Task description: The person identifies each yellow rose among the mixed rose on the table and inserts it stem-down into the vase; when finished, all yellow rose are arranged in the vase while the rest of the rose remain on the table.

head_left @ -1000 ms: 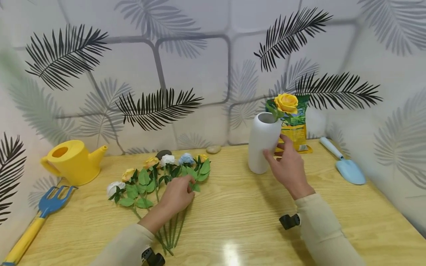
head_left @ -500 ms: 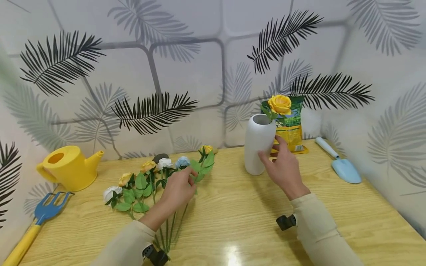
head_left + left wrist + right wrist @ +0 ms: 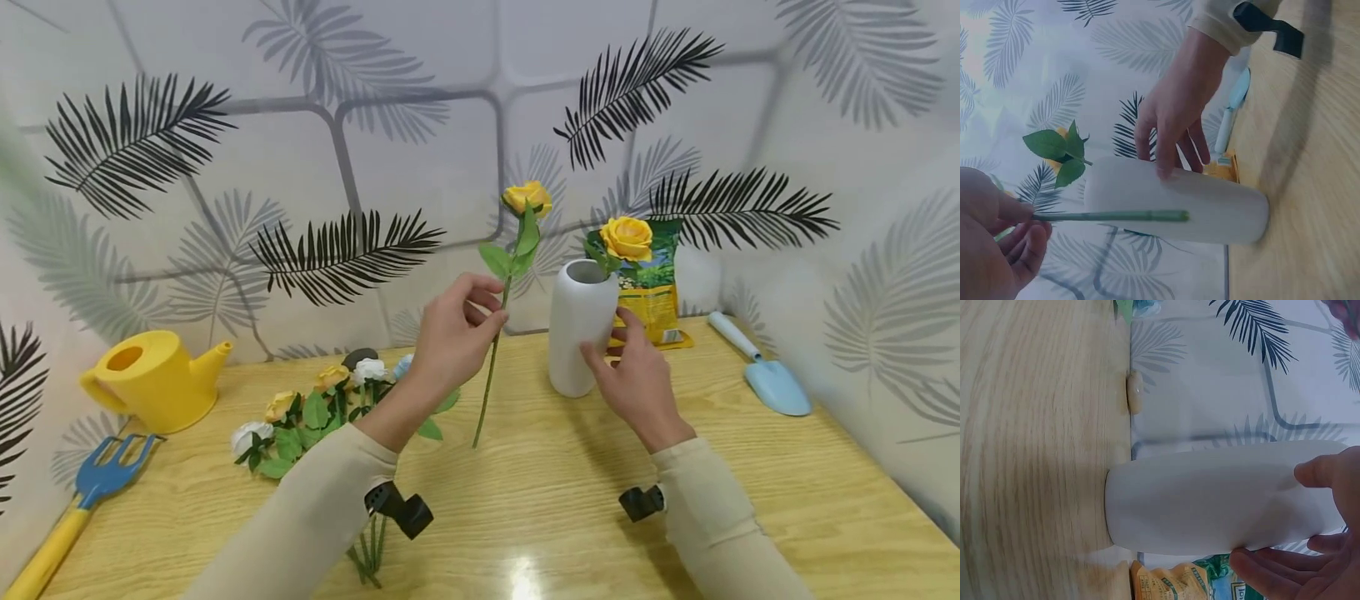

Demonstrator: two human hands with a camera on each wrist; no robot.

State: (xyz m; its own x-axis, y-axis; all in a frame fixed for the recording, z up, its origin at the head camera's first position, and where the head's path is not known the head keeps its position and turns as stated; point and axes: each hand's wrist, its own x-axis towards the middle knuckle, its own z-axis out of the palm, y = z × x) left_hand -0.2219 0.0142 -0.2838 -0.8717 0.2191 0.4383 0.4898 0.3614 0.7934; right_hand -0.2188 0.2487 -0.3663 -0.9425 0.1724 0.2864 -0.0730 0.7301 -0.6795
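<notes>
My left hand [image 3: 457, 329] pinches the green stem of a yellow rose [image 3: 527, 198] between thumb and fingers. The rose is upright above the table, its stem end hanging free to the left of the vase. My right hand [image 3: 637, 379] holds the side of the white vase [image 3: 573, 342], thumb on the near side and fingers round the right. In the right wrist view the vase [image 3: 1210, 497] stands with its base on the table. Another yellow rose [image 3: 627, 239] sticks out of the vase mouth. Several white, yellow and blue flowers [image 3: 315, 408] lie partly hidden behind my left forearm.
A yellow watering can [image 3: 165, 379] and a blue hand fork [image 3: 112, 471] are at the left. A bag [image 3: 652, 292] stands behind the vase, against the patterned backdrop. A light blue trowel [image 3: 776, 383] lies at the right. Stones [image 3: 362, 358] lie along the back edge.
My left hand has lifted a yellow rose from the flowers on the table and carried it up and right towards the vase. My right hand stays on the vase.
</notes>
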